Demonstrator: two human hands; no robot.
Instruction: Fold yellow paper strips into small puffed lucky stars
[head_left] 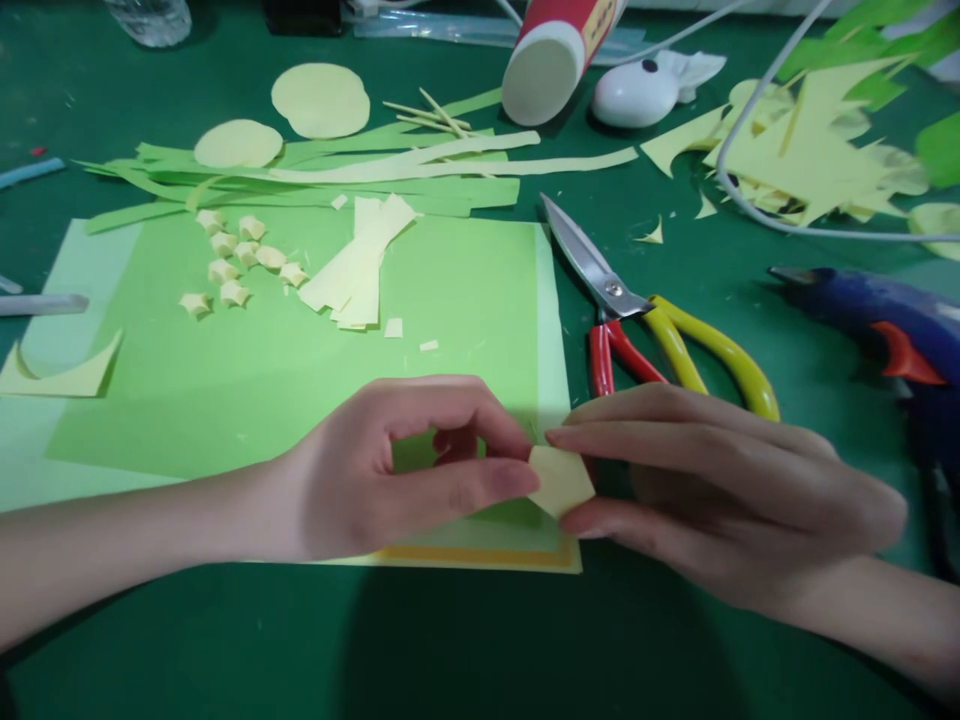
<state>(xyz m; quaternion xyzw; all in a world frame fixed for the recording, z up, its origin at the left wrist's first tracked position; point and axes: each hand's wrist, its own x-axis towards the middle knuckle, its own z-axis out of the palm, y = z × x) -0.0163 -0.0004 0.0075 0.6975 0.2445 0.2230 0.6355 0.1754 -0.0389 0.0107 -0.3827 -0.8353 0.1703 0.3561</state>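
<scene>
A small pale yellow folded paper pentagon (pixel 559 482) is held up between both hands, over the right edge of the paper stack. My left hand (pixel 420 460) pinches its left corner between thumb and index finger. On its other side, my right hand (pixel 705 480) has the thumb at the lower right corner and fingertips at the upper edge. Several puffy yellow paper stars (pixel 234 292) lie on the green paper sheet (pixel 450 270). Beside them sits a fanned bundle of short yellow paper strips (pixel 364 265).
Scissors (pixel 615 290) with red and yellow handles lie open behind my right hand. A blue glue gun (pixel 885 310) is at the right edge. Green paper strips (pixel 420 190), a tipped paper cup (pixel 544 75), a white egg-shaped object (pixel 636 95) and yellow paper scraps (pixel 817 140) lie farther back.
</scene>
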